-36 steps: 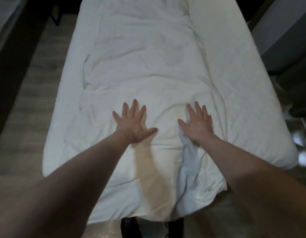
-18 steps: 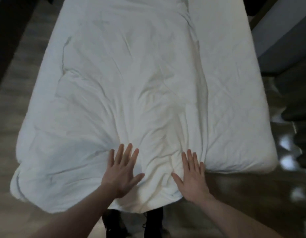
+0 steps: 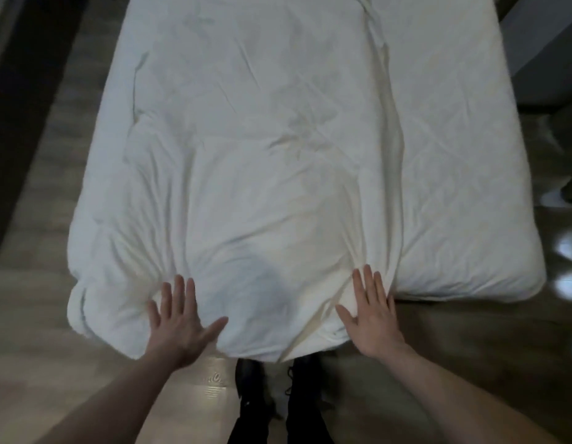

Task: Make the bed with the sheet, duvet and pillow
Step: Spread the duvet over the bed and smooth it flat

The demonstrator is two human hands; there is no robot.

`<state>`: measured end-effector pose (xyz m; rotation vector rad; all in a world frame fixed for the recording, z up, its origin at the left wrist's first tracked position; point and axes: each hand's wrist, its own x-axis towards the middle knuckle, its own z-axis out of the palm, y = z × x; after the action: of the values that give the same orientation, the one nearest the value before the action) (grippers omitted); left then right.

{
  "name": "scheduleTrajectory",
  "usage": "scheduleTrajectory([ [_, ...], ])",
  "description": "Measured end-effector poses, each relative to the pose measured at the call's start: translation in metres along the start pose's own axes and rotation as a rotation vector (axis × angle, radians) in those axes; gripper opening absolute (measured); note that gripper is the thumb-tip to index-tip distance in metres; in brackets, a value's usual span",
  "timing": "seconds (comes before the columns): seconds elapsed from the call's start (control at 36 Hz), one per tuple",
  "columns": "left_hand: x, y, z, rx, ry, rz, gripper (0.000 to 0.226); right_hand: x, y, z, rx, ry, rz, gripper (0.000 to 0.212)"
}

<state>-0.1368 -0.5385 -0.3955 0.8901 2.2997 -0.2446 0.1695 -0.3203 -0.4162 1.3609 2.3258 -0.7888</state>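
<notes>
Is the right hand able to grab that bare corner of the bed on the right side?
Probably yes. The right hand lies flat on the crumpled white duvet, and the bare quilted white mattress corner sits just beside it with nothing between them.

A single head-worn view looks steeply down from the foot end of the bed (image 3: 470, 219), facing along its length toward the far end, which runs out of the top edge. It stands close: the bed fills most of the picture, with floor (image 3: 38, 315) beside and below it.
</notes>
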Motion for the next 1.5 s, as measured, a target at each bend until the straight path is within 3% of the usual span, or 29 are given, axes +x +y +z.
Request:
scheduleTrajectory([
  [0.11,-0.042,-0.025,0.006,-0.081,-0.004,0.056,0.11,-0.043,0.018,0.005,-0.022,-0.116,-0.03,0.084],
  [0.17,-0.054,-0.035,-0.008,-0.187,0.11,0.077,0.103,-0.062,0.03,0.008,0.095,-0.192,0.037,0.08],
  [0.22,-0.058,-0.039,-0.03,-0.35,0.307,0.079,0.081,-0.071,0.034,0.007,0.221,-0.067,0.106,0.079],
  [0.28,-0.046,-0.044,-0.054,-0.454,0.495,0.047,0.064,-0.064,0.027,-0.002,0.344,0.192,0.176,0.071],
  [0.31,-0.034,-0.05,-0.064,-0.464,0.559,0.015,0.067,-0.055,0.02,-0.01,0.416,0.273,0.215,0.068],
  [0.36,-0.006,-0.066,-0.08,-0.447,0.592,-0.127,0.085,-0.029,0.006,-0.027,0.536,0.274,0.262,0.07],
  [0.47,0.032,-0.082,-0.093,-0.629,0.318,-0.563,0.115,0.019,-0.025,-0.042,0.79,0.172,0.398,0.089],
  [0.53,0.039,-0.091,-0.085,-0.763,0.158,-0.511,0.112,0.023,-0.033,-0.036,0.794,0.178,0.463,0.098],
  [0.58,0.038,-0.102,-0.074,-0.803,0.112,-0.454,0.092,0.016,-0.031,-0.026,0.747,0.146,0.565,0.094],
  [0.67,0.022,-0.103,-0.076,-0.862,0.212,-0.469,0.061,0.002,-0.017,-0.014,0.656,0.185,0.664,0.044],
  [0.72,0.017,-0.107,-0.08,-0.933,0.203,-0.493,0.043,-0.004,-0.007,-0.011,0.703,0.188,0.666,0.027],
  [0.81,0.017,-0.118,-0.083,-1.021,0.146,-0.47,0.051,-0.005,0.012,-0.012,0.795,0.098,0.672,0.029],
  [0.92,0.016,-0.14,-0.081,-1.237,-0.082,-0.446,0.048,0.003,0.029,-0.015,1.113,-0.032,0.739,0.028],
  [0.97,0.012,-0.139,-0.075,-1.258,-0.051,-0.479,0.045,0.011,0.025,-0.018,1.25,0.012,0.782,0.032],
  [1.06,-0.002,-0.121,-0.054,-1.321,0.011,-0.574,0.031,0.023,0.001,-0.022,1.471,0.051,0.786,0.057],
  [1.08,-0.007,-0.113,-0.046,-1.346,-0.013,-0.617,0.038,0.025,-0.007,-0.022,1.504,0.037,0.79,0.068],
  [1.14,-0.013,-0.102,-0.029,-1.484,-0.05,-0.731,0.084,0.026,-0.013,-0.016,1.489,0.002,0.823,0.097],
  [1.17,-0.015,-0.097,-0.024,-1.576,-0.055,-0.741,0.095,0.023,-0.011,-0.013,1.467,-0.002,0.825,0.111],
  [1.22,-0.01,-0.089,-0.017,-1.77,-0.082,-0.648,0.085,0.014,-0.007,-0.009,1.369,0.005,0.795,0.124],
  [1.33,-0.001,-0.082,-0.022,-1.974,-0.047,-0.44,0.062,0.0,-0.009,-0.015,1.192,-0.072,0.728,0.107],
  [1.5,-0.004,-0.1,-0.021,-1.995,-0.049,-0.451,0.058,0.003,0.003,-0.012,1.243,-0.267,0.707,0.097],
])
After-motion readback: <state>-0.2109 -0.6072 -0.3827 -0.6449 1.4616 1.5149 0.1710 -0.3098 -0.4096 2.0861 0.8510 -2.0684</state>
